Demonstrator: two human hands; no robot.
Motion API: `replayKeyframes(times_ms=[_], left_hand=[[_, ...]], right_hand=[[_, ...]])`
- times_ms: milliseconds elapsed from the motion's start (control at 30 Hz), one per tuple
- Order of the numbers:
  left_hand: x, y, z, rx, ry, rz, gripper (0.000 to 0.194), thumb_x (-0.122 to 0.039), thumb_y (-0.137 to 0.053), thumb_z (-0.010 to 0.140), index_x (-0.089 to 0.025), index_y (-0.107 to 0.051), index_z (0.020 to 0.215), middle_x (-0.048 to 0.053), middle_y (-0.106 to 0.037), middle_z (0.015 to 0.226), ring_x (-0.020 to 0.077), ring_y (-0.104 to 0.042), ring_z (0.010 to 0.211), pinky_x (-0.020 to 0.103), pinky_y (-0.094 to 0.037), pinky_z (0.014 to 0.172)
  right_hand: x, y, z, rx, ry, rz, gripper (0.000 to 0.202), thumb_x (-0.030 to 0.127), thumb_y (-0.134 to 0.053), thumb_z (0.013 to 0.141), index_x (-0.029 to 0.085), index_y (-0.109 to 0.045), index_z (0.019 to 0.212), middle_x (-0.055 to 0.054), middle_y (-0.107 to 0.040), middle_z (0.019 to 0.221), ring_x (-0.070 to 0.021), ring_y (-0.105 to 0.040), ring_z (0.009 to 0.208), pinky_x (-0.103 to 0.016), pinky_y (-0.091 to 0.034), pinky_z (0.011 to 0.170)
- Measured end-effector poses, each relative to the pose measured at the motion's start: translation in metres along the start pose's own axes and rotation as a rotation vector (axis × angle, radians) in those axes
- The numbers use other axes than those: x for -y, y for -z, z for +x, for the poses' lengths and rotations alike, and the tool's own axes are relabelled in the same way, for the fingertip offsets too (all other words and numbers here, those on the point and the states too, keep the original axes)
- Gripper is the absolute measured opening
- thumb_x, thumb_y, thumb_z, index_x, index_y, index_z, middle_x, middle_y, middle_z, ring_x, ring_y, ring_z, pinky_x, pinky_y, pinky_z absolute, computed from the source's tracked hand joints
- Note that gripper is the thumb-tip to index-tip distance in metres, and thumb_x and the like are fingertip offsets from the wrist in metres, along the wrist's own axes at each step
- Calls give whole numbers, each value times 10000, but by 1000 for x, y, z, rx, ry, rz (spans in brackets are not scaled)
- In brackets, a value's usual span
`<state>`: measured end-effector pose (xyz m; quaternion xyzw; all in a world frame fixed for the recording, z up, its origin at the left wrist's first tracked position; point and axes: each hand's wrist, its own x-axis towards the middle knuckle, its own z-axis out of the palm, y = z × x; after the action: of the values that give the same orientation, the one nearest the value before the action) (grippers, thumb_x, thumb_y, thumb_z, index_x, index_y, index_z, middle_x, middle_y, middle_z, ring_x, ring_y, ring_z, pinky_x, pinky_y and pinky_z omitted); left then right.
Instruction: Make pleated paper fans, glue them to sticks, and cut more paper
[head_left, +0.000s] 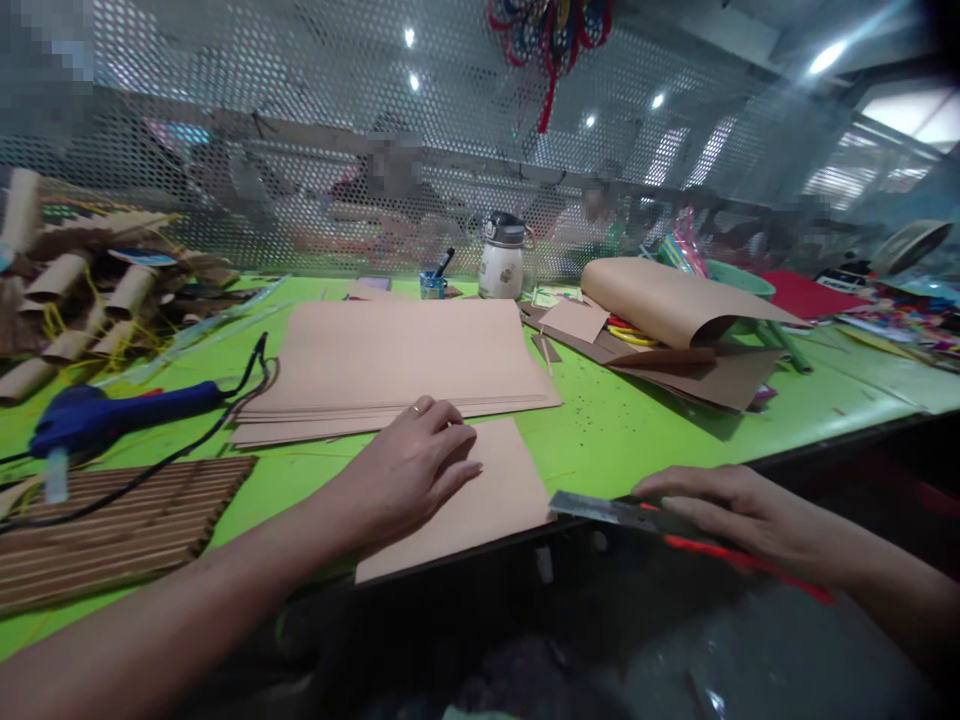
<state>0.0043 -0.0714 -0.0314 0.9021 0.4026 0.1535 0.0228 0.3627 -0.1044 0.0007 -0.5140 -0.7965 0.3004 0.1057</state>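
Observation:
My left hand [427, 465] rests on a small sheet of brown kraft paper [495, 490], fingers slightly bent and apart, a ring on one of them. The sheet lies at the table's front edge and partly overhangs it. My right hand [720, 510] is closed around a pair of scissors [611, 508] with red on the handle, held just beyond the edge. The blade tips point left, at the sheet's right corner; whether they touch it I cannot tell. Behind my left hand lies a stack of larger kraft sheets [405, 350].
A blue glue gun [135, 410] with a black cord lies left, above corrugated cardboard [112, 530]. Cardboard tubes [60, 280] are piled behind it. A white bottle [501, 262] and a small blue cup [433, 286] stand by the perforated screen. Folded brown paper [675, 300] lies right on the green table [630, 430].

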Motion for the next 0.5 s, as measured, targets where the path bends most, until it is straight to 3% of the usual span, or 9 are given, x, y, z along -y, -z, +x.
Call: replayKeyframes(times_ms=[67,133,233,333,500], left_hand=[[0,0,0,1,2,2,271,-379,-411,974,-185,-599,952,85,-539,980,240,-471,931,403,-395,857],[-1,-1,0,0,4,1,267,-375,-413,974,-188,-601,951,84,-541,977,240,-472,927,401,-396,853],[0,-1,0,-7,8,-7,268,-374,-414,973,-191,-607,948,84,-544,975,239,-476,922,398,-401,845],[0,-1,0,-11,4,-13,272,-378,-416,971,-190,-611,945,85,-546,972,239,-478,918,401,-405,845],[0,-1,0,-6,7,-13,273,-386,-424,968,-188,-613,963,89,-549,979,241,-477,919,408,-407,845]], right_hand=[[-1,1,2,97,-28,85,380,504,-476,937,273,-721,1112,-43,-723,1098,-235,-667,1000,-300,-528,874],[-4,2,3,104,-53,146,392,519,-477,934,265,-726,1100,-50,-710,1123,-247,-639,1057,-310,-502,924],[-8,-1,2,52,-195,243,483,582,-473,913,239,-685,1179,-74,-718,909,-202,-671,796,-271,-556,702],[-10,-8,-1,27,-352,384,605,628,-402,922,219,-557,1340,-30,-641,680,-122,-559,502,-218,-485,471],[-8,-19,-3,66,-240,318,597,543,-507,914,245,-458,1428,-31,-676,737,-104,-546,462,-201,-451,422]])
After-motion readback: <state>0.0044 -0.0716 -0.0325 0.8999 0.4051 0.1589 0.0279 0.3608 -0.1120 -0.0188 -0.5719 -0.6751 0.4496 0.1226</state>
